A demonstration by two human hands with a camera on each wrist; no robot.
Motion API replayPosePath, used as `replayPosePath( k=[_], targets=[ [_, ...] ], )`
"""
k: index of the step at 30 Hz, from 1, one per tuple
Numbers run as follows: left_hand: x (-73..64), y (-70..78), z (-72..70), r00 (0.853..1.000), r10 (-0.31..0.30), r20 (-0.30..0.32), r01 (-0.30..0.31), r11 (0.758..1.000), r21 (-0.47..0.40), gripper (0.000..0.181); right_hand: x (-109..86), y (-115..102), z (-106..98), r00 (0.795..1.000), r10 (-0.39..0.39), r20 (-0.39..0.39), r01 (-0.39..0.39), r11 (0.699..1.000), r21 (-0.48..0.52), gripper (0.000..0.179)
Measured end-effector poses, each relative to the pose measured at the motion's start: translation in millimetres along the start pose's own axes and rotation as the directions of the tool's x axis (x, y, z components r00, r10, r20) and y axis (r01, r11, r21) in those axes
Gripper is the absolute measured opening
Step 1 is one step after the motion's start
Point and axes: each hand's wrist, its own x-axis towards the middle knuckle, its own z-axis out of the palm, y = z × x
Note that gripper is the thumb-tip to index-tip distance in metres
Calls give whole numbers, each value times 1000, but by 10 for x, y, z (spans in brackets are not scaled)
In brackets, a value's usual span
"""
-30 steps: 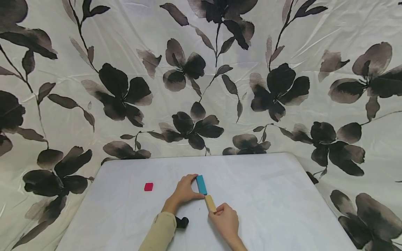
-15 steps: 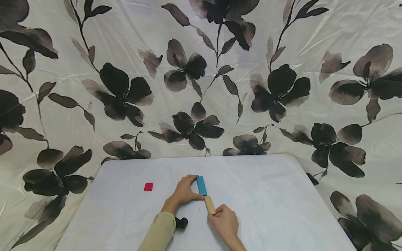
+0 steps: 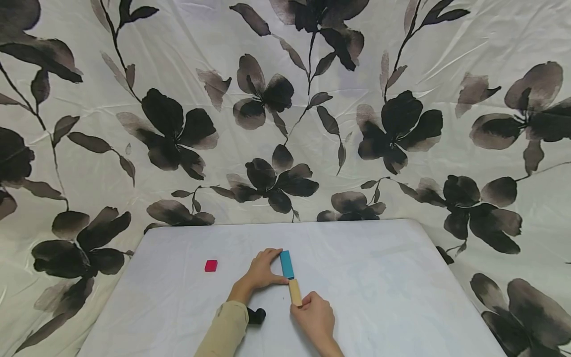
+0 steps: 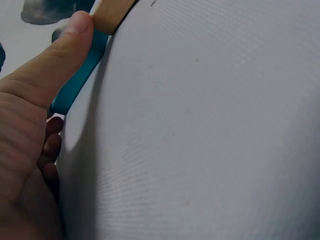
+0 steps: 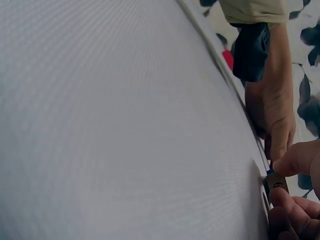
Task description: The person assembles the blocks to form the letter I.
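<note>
A blue rectangular block (image 3: 287, 265) lies lengthwise on the white table, spanned by my left hand (image 3: 260, 270). Fingertips meet its far end and the thumb its near end. A pale wooden block (image 3: 295, 292) continues the line toward me, its far end right at the blue one's near end. My right hand (image 3: 315, 317) pinches the near end of the wooden block between thumb and fingers. In the left wrist view the thumb (image 4: 75, 37) reaches where the wooden block (image 4: 114, 15) and blue block (image 4: 82, 82) meet. The right wrist view shows a dark number-like mark on the wooden block (image 5: 277, 184).
A small red block (image 3: 211, 266) sits to the left on the white tabletop (image 3: 379, 287). A black device (image 3: 256, 316) is strapped at the left wrist. Behind the table's far edge hangs a floral cloth (image 3: 330, 158).
My right hand has shifted slightly left and toward me, swinging the near end of the wooden block left, more in line with the blue block. The left hand has barely moved.
</note>
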Motion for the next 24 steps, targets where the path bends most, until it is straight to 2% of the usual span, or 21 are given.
replayPosePath(
  k=[5,8,11,15,18,24],
  targets=[
    [9,-11,-7,1000,-4,7,4,1000,-17,99,26,18,-4,1000,-18,19,18,1000,-12,28],
    [6,-6,-16,1000,-4,7,4,1000,-24,98,55,42,-46,996,-59,71,59,998,-3,30],
    [4,-5,-18,1000,-6,6,7,1000,-25,98,92,70,-107,981,-107,161,102,994,37,31],
    [-2,-2,-20,1000,-9,6,9,1000,-21,97,139,105,-184,947,-167,273,144,984,104,29],
    [-13,8,-25,1000,-11,8,11,1000,-16,97,173,125,-211,933,-193,304,165,979,116,30],
    [-21,16,-31,1000,-16,21,16,1000,-14,97,236,153,-208,921,-222,320,196,974,112,44]
  ],
)
